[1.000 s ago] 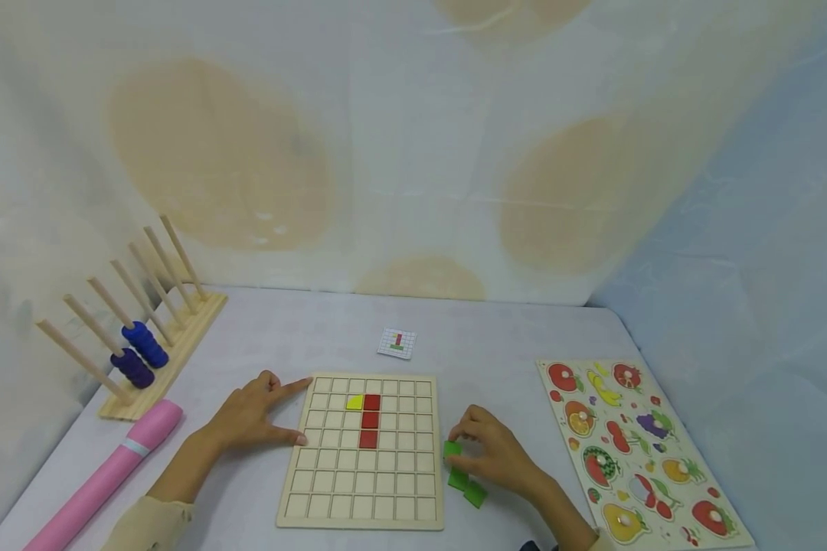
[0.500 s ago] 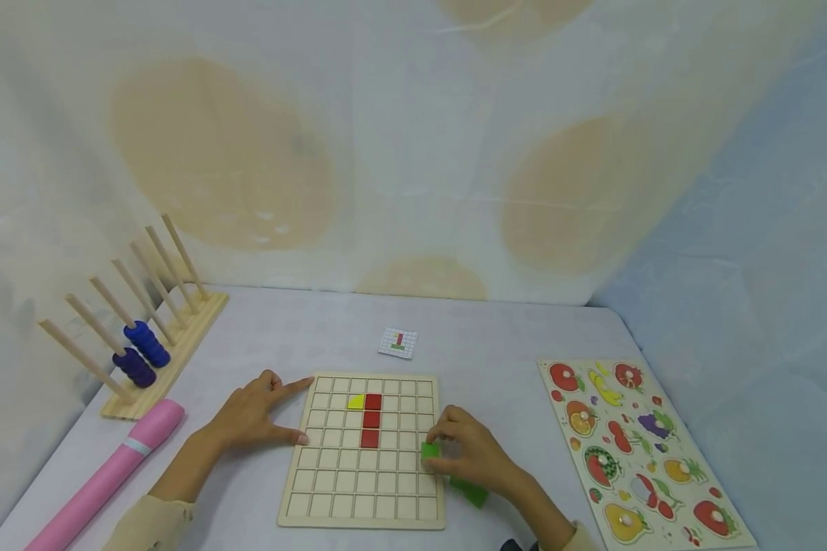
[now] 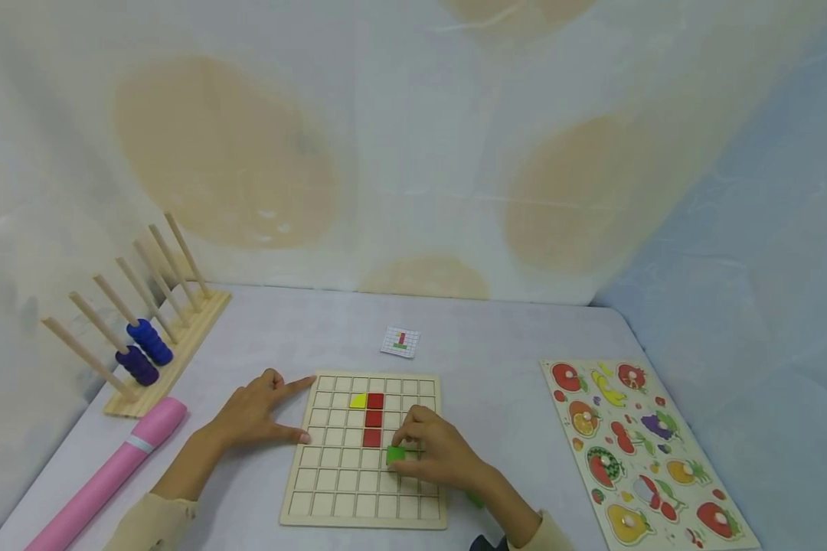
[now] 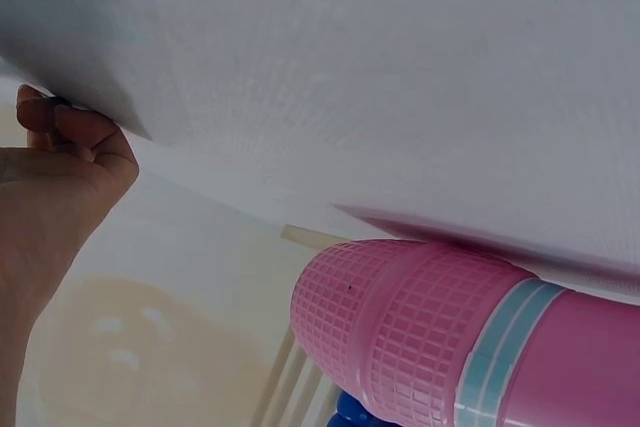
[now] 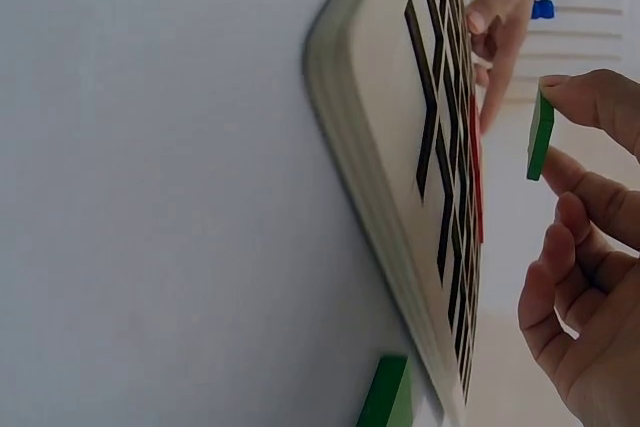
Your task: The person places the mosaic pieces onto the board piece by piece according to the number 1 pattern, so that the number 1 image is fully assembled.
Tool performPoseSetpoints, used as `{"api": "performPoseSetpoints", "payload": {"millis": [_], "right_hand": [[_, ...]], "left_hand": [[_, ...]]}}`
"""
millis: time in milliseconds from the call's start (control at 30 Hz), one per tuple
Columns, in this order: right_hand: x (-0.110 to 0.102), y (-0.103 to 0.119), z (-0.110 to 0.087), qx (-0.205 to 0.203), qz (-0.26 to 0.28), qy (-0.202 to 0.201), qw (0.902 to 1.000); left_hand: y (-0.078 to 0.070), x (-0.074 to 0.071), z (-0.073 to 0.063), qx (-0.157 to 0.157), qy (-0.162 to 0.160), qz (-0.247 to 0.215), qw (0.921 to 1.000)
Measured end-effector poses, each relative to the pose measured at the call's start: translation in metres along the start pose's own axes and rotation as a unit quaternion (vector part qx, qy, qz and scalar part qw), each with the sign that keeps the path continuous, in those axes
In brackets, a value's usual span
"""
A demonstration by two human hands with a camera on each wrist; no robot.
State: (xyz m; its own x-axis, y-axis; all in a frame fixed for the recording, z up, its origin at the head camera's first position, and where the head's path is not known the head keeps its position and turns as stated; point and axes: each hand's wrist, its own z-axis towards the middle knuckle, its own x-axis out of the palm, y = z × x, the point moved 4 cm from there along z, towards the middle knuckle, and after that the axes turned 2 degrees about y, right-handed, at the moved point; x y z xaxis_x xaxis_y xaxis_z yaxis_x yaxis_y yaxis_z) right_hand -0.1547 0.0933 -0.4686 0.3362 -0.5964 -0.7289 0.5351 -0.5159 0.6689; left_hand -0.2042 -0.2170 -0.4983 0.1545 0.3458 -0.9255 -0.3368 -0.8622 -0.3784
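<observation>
A wooden grid board [image 3: 344,482] lies on the table, with a column of three red square tiles [image 3: 374,418] and a yellow tile [image 3: 358,401] left of the top one. My right hand [image 3: 437,451] pinches a green square tile [image 3: 396,455] between thumb and fingertips, over the board just right of the lowest red tile. In the right wrist view that green tile [image 5: 540,135] is tilted on edge, above the grid. My left hand [image 3: 255,413] touches the board's left edge with straight index finger and thumb, its other fingers curled in.
Behind the board lies a small pattern card [image 3: 400,342]. Another green tile [image 3: 475,500] is partly hidden under my right wrist. A peg stand with blue and purple beads [image 3: 150,342] and a pink cylinder [image 3: 110,486] are at left; a fruit puzzle [image 3: 651,451] is at right.
My right hand has picked up the green tile from the table right of the board and carried it left over the grid. The left hand has stayed at the board's edge.
</observation>
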Motion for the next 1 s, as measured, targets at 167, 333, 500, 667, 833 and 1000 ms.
{"api": "performPoseSetpoints", "payload": {"millis": [167,333,500,667,833,1000], "right_hand": [[0.006,0.007,0.006,-0.003,0.000,0.009,1.0000],[0.012,0.012,0.011,-0.018,-0.005,0.009,0.9998],[0.020,0.016,0.019,-0.018,-0.027,0.025,0.9992],[0.029,0.020,0.027,-0.007,-0.056,0.046,0.9973],[0.036,0.027,0.033,-0.009,-0.103,0.056,0.9931],[0.042,0.030,0.038,-0.005,-0.140,0.054,0.9887]], "left_hand": [[-0.001,-0.001,0.001,-0.006,0.005,-0.005,1.0000],[-0.001,-0.001,0.000,-0.001,-0.003,-0.003,1.0000],[0.000,0.000,0.000,-0.001,-0.003,0.000,1.0000],[0.001,0.001,0.000,-0.004,0.004,0.000,1.0000],[0.002,0.002,0.000,0.000,0.003,-0.001,1.0000],[0.003,0.003,0.001,-0.001,0.004,-0.002,1.0000]]}}
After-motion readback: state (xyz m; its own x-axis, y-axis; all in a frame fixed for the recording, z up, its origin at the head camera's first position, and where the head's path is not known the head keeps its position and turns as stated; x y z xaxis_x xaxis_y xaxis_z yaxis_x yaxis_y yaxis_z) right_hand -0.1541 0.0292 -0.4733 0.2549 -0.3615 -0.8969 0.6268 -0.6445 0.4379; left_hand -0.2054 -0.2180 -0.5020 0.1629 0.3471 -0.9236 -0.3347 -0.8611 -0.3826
